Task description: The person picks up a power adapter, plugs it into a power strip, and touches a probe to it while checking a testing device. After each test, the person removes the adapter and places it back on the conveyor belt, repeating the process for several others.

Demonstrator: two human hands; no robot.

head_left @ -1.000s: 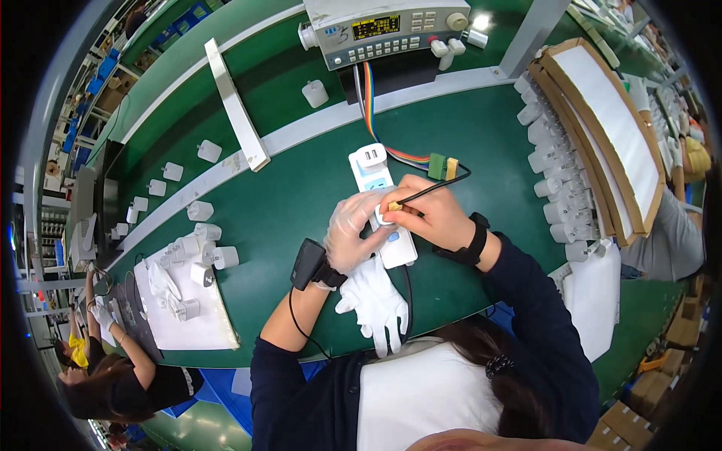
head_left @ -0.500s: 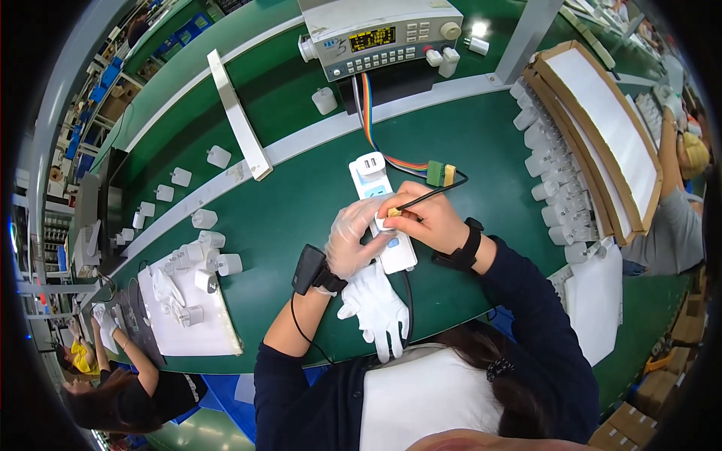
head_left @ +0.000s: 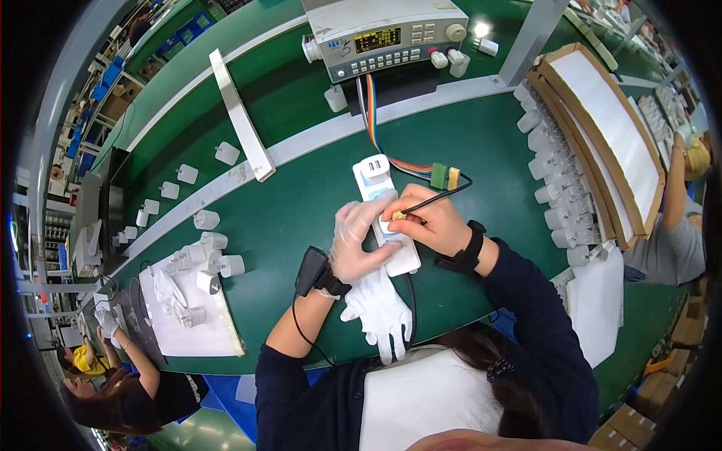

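Note:
A white power strip (head_left: 406, 261) lies on the green bench in front of me. My left hand (head_left: 357, 240), in a thin clear glove, reaches across it from the left, thumb and fingers curved on either side of a white charger block (head_left: 387, 225) on the strip. With bare fingertips, my right hand (head_left: 436, 222) pinches a small yellow connector (head_left: 398, 216) against this block. Whether the connector is seated is hidden. A black cable (head_left: 432, 200) runs from it to a green-and-yellow terminal block (head_left: 444, 177). Another charger (head_left: 374, 166) with two ports sits at the strip's far end.
A white glove (head_left: 382, 316) lies below the strip. Beyond stands a bench instrument (head_left: 387, 41) with rainbow wires (head_left: 372, 113). Several chargers rest on a white board (head_left: 199, 331) at left; more line a cardboard tray (head_left: 594, 143) at right. Co-workers sit on both sides.
My left thumb and fingers have spread wider around the charger block. My right hand keeps its pinch on the connector. The whole view has shifted slightly.

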